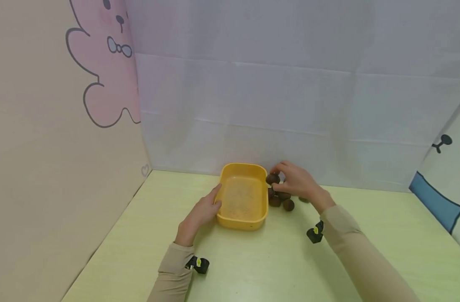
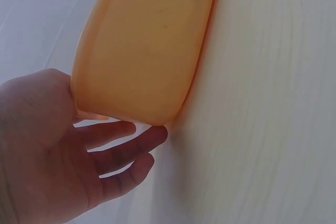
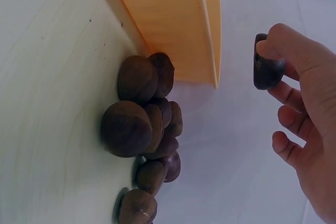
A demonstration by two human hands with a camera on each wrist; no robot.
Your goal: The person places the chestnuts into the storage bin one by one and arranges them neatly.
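A yellow plastic tub (image 1: 240, 225) with rounded corners stands on the table near the back wall. My left hand (image 1: 202, 213) holds its left rim, the thumb at the inner side and the other fingers along the outside. A dark brown chestnut (image 3: 269, 69) is pinched between the thumb and fingers of my right hand (image 1: 298, 183), raised beside the tub's right rim. Below that hand several more chestnuts (image 3: 127, 129) lie heaped on the table against the tub's right side. In the head view my right hand partly covers this heap.
The pale yellow-green table (image 1: 260, 264) meets a white sheet wall (image 1: 282, 105) right behind the tub. A cream panel with a pink bear (image 1: 109, 84) borders the left side. Another printed panel (image 1: 441, 209) stands at the right.
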